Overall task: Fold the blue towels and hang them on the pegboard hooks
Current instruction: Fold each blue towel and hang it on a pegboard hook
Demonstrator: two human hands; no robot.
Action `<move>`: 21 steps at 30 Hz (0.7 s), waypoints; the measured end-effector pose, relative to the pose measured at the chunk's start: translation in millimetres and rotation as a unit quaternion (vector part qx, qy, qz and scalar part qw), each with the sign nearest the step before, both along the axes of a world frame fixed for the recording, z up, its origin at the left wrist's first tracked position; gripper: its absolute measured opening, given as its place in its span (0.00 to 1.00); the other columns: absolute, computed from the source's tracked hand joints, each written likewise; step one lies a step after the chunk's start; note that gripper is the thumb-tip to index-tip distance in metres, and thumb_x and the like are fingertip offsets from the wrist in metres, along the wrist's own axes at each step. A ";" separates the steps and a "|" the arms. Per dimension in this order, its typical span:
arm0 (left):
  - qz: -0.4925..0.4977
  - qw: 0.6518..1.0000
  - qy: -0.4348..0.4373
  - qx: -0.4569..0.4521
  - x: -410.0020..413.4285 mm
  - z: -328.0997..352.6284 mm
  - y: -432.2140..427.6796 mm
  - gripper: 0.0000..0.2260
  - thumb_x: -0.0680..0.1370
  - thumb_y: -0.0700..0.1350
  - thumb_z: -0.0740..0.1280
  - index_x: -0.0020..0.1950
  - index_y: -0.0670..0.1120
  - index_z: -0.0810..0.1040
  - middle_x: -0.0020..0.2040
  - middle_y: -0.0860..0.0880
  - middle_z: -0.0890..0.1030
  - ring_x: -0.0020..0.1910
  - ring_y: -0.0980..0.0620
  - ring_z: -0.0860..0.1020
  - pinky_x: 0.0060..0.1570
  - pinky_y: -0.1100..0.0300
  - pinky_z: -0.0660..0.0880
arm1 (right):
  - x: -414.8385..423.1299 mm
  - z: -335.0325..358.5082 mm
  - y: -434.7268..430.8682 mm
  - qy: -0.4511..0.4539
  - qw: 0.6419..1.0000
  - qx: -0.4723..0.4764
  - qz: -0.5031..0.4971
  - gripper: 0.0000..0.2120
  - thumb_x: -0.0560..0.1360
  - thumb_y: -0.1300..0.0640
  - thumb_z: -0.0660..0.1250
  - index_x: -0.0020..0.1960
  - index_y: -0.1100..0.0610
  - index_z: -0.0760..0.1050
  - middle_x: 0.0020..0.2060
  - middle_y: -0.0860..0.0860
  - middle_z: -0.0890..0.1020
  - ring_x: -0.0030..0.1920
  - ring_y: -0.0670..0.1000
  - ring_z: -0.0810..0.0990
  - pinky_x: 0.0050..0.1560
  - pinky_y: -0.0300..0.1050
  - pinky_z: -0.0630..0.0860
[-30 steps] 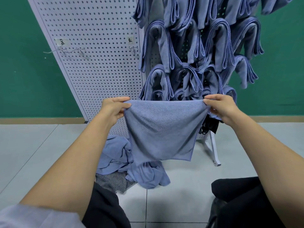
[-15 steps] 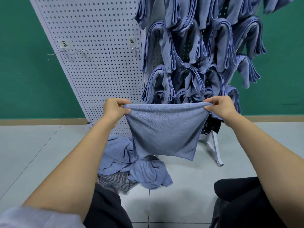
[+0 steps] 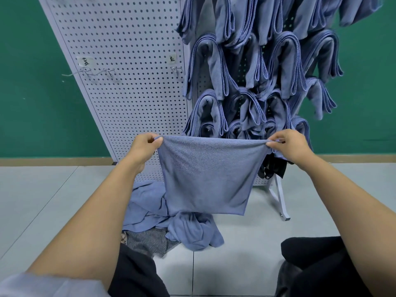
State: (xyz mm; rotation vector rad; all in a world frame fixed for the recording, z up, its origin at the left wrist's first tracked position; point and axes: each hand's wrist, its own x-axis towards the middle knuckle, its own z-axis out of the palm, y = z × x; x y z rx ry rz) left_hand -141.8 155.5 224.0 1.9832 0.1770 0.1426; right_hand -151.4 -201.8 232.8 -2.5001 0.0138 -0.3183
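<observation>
I hold a folded blue towel [image 3: 209, 175] stretched flat in front of me, its top edge taut. My left hand [image 3: 144, 147] pinches the top left corner. The top right corner is pinched by my right hand [image 3: 288, 144]. Behind it stands the white pegboard [image 3: 124, 82], tilted in view. Its right half is covered by several folded blue towels [image 3: 252, 67] draped over hooks. Bare hooks [image 3: 97, 71] stick out on the left half, and another hook [image 3: 176, 69] is near the middle. Loose blue towels [image 3: 171, 219] lie heaped on the floor below.
A grey striped cloth [image 3: 147, 241] lies under the heap. The pegboard's white foot [image 3: 280, 200] juts out over the tiled floor at right. A black item [image 3: 274, 168] hangs low on the board. My dark-clothed knees [image 3: 317, 260] frame the bottom. Green wall behind.
Both hands have tightened the towel's top edge and lifted it slightly; the towel hangs shorter and flatter than before. My view has shifted a little.
</observation>
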 end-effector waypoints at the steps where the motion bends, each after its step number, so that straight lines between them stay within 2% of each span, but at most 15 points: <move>1: -0.006 0.999 0.015 -0.047 -1.3 1.6 0.6 0.10 0.81 0.42 0.61 0.40 0.43 0.72 0.42 0.46 0.75 0.43 0.51 0.72 0.51 0.56 0.70 | -2.6 2.7 0.9 0.005 0.999 0.046 0.009 0.07 0.77 0.60 0.67 0.49 0.64 0.79 0.37 0.53 0.77 0.39 0.48 0.75 0.40 0.39 0.68; 3: -0.025 0.988 0.037 -0.151 -3.5 4.6 1.6 0.10 0.82 0.43 0.60 0.42 0.43 0.74 0.43 0.48 0.79 0.43 0.52 0.76 0.51 0.56 0.73 | -6.9 7.9 2.4 0.035 0.975 0.219 0.031 0.05 0.78 0.60 0.65 0.46 0.61 0.75 0.32 0.51 0.74 0.29 0.40 0.74 0.29 0.31 0.69; 4: -0.025 0.977 0.046 -0.207 -3.5 5.8 2.2 0.09 0.82 0.44 0.61 0.44 0.43 0.76 0.42 0.48 0.81 0.42 0.53 0.78 0.49 0.57 0.75 | -7.4 9.9 3.1 0.060 0.946 0.316 0.043 0.05 0.79 0.59 0.64 0.44 0.59 0.74 0.32 0.51 0.73 0.27 0.40 0.73 0.28 0.29 0.71; 5: -0.014 0.965 0.056 -0.257 -3.1 6.7 2.6 0.08 0.81 0.44 0.62 0.45 0.43 0.77 0.39 0.49 0.82 0.40 0.54 0.78 0.46 0.57 0.76 | -6.4 11.0 3.9 0.080 0.913 0.397 0.046 0.06 0.78 0.58 0.65 0.42 0.57 0.73 0.31 0.51 0.73 0.27 0.41 0.73 0.29 0.30 0.73; 7: 0.026 0.941 0.089 -0.325 -2.7 8.2 0.1 0.07 0.80 0.44 0.65 0.45 0.43 0.77 0.31 0.50 0.81 0.36 0.54 0.77 0.37 0.59 0.77 | -3.4 13.9 8.1 0.104 0.869 0.483 0.025 0.08 0.77 0.58 0.66 0.40 0.57 0.73 0.30 0.51 0.74 0.26 0.43 0.73 0.29 0.33 0.75; 9: 0.048 0.925 0.121 -0.356 -2.2 11.4 -10.9 0.06 0.79 0.44 0.66 0.44 0.42 0.77 0.33 0.47 0.81 0.36 0.52 0.77 0.34 0.59 0.78 | 0.6 18.1 16.9 0.106 0.855 0.508 -0.004 0.09 0.77 0.59 0.67 0.39 0.58 0.73 0.25 0.49 0.74 0.22 0.42 0.72 0.26 0.33 0.73; 11: 0.048 0.926 0.119 -0.354 -3.1 18.0 -29.6 0.05 0.78 0.42 0.67 0.45 0.41 0.77 0.39 0.45 0.80 0.38 0.51 0.77 0.41 0.58 0.78 | 2.0 22.5 30.5 0.101 0.862 0.496 -0.003 0.08 0.77 0.61 0.67 0.39 0.59 0.73 0.22 0.47 0.74 0.21 0.41 0.72 0.25 0.32 0.72; 13: 0.039 0.930 0.092 -0.355 -5.4 24.9 -50.8 0.03 0.77 0.40 0.69 0.46 0.40 0.78 0.41 0.44 0.81 0.38 0.50 0.79 0.45 0.56 0.78 | 1.6 27.0 47.2 0.099 0.874 0.475 0.026 0.04 0.77 0.63 0.67 0.43 0.60 0.76 0.26 0.49 0.74 0.26 0.44 0.72 0.28 0.33 0.75; 15: 0.008 0.937 0.072 -0.342 -9.1 31.2 -71.2 0.04 0.76 0.39 0.70 0.49 0.40 0.79 0.42 0.44 0.83 0.40 0.51 0.81 0.43 0.57 0.80 | 0.2 30.0 65.0 0.091 0.885 0.452 0.056 0.04 0.76 0.64 0.67 0.43 0.59 0.77 0.30 0.52 0.72 0.29 0.46 0.71 0.32 0.35 0.78; 18: -0.028 0.955 0.043 -0.292 -14.1 34.9 -96.0 0.06 0.76 0.40 0.70 0.52 0.41 0.81 0.42 0.47 0.84 0.39 0.54 0.82 0.42 0.61 0.79 | -5.6 33.1 88.2 0.071 0.902 0.419 0.075 0.05 0.75 0.64 0.69 0.41 0.58 0.77 0.32 0.53 0.78 0.30 0.46 0.76 0.36 0.39 0.81; 21: -0.033 0.964 0.019 -0.264 -19.0 36.4 -109.4 0.08 0.76 0.41 0.70 0.53 0.41 0.81 0.45 0.45 0.84 0.42 0.53 0.82 0.48 0.59 0.80 | -11.2 33.2 98.0 0.059 0.902 0.419 0.087 0.03 0.74 0.64 0.70 0.43 0.60 0.76 0.30 0.51 0.79 0.28 0.44 0.78 0.36 0.39 0.81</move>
